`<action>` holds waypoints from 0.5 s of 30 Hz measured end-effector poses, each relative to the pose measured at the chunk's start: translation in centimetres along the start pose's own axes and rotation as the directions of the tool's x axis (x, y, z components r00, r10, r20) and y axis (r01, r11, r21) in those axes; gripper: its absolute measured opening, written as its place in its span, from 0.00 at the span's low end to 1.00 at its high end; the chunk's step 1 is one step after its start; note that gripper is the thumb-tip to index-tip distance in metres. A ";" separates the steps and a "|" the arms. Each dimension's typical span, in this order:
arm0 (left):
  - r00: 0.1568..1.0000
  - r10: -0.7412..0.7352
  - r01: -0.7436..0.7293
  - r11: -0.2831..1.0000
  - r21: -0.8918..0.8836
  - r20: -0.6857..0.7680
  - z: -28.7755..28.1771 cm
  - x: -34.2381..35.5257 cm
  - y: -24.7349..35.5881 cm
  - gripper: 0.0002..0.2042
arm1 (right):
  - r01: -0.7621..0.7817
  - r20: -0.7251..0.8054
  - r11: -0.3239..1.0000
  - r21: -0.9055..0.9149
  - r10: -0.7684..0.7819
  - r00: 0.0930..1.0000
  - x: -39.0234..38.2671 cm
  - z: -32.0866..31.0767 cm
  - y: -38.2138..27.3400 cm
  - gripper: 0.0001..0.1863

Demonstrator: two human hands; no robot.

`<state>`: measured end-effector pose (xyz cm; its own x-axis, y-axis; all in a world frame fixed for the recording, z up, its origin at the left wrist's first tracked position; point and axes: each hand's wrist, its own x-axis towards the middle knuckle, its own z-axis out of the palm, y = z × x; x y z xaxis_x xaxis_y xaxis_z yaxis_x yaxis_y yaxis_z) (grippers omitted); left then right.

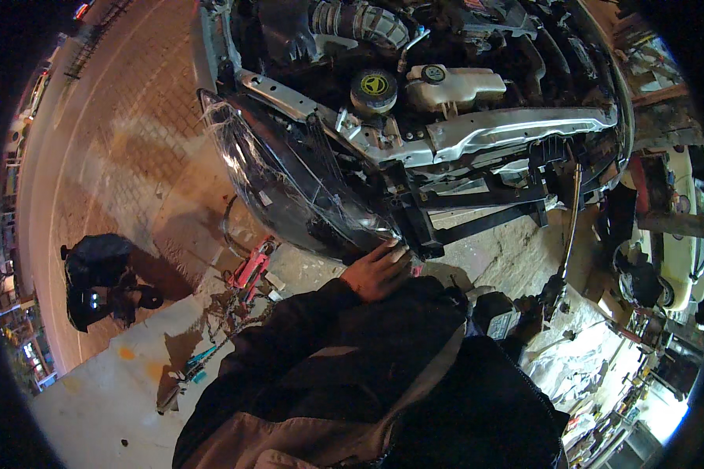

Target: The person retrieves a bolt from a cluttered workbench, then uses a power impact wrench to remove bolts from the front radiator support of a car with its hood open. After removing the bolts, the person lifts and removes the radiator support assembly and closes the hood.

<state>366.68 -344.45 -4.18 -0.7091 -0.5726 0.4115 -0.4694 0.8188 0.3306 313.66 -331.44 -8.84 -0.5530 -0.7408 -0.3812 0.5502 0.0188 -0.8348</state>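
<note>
A car with its front bumper removed fills the upper half of the view, and the headlight (289, 184) on its exposed corner serves as the landmark for everything else. The left hand (379, 270) reaches out of a dark jacket sleeve (289, 328) and rests at the headlight's lower inner end, where the clear lens meets a black plastic bracket (418, 227). Its fingers lie close together and curl against the lens edge, touching it; whether they grip the housing or only press on it cannot be told from this angle. The right hand is not in view. The headlight sits tilted, its lens scuffed and streaked, with its outer end pointing away toward the brick paving (125, 117). Just behind the headlight runs the silver radiator support panel (516, 125), and behind that stand a yellow-marked black cap (374, 86) and a white fluid reservoir (454, 84) side by side. Below the headlight, on the pale concrete ground (102, 391), lie a red tool (252, 266) and a tangle of chain and small tools (211, 344). Well apart from the headlight, out on the paving, sits a black bag (98, 281). Beyond the bracket, on the side away from the headlight, a thin dark rod (571, 227) hangs from the car's front.
</note>
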 end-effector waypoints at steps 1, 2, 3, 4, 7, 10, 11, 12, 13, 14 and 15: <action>1.000 0.006 -0.006 1.000 -0.009 -0.008 0.5 0.3 0.1 0.23 | -0.004 -0.013 1.000 0.003 0.004 1.000 -0.1 -0.4 0.1 0.18; 1.000 0.029 -0.029 1.000 -0.011 -0.001 1.1 0.6 0.2 0.23 | -0.004 -0.023 1.000 0.001 0.004 1.000 0.2 -0.8 0.2 0.18; 0.998 0.057 -0.057 0.998 -0.007 0.003 1.7 1.0 0.2 0.22 | -0.011 -0.027 1.000 0.000 0.011 1.000 0.3 -1.2 0.3 0.18; 0.997 0.077 -0.077 0.997 -0.006 0.031 2.3 1.3 0.3 0.22 | -0.016 -0.027 1.000 -0.002 0.016 1.000 0.7 -1.5 0.4 0.18; 0.993 0.085 -0.090 0.995 -0.053 -0.086 4.3 2.4 0.8 0.20 | -0.038 -0.026 0.999 -0.003 0.038 0.999 2.1 -2.7 0.5 0.18; 0.994 0.094 -0.096 0.995 -0.026 -0.061 6.3 3.2 1.4 0.16 | -0.048 -0.029 0.999 -0.006 0.047 0.998 4.1 -3.9 0.6 0.18; 0.980 0.059 -0.059 0.998 -0.005 0.189 6.9 3.4 1.7 0.18 | -0.047 -0.020 0.999 0.002 0.047 0.999 5.0 -4.2 0.8 0.18; 0.919 0.021 -0.034 0.999 0.024 0.393 7.4 3.7 1.8 0.21 | -0.045 -0.013 0.999 0.000 0.045 0.999 5.9 -4.3 1.0 0.18; 0.899 0.003 -0.030 0.998 0.056 0.439 7.7 3.8 2.0 0.19 | -0.054 -0.014 0.999 -0.005 0.054 0.998 6.3 -4.7 1.1 0.19; 0.910 0.026 -0.077 0.991 0.106 0.413 8.0 3.9 2.1 0.18 | -0.062 -0.009 0.998 -0.007 0.062 0.998 7.1 -4.7 1.2 0.19; 0.968 0.092 -0.133 0.977 0.166 0.233 8.2 3.9 2.2 0.13 | -0.063 -0.013 0.998 -0.011 0.063 0.998 7.7 -4.8 1.3 0.19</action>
<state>358.52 -344.53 -8.83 -0.8523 -0.4693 0.2310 -0.4517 0.8830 0.1275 307.12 -333.87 -14.71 -0.5251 -0.7296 -0.4382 0.5774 0.0729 -0.8132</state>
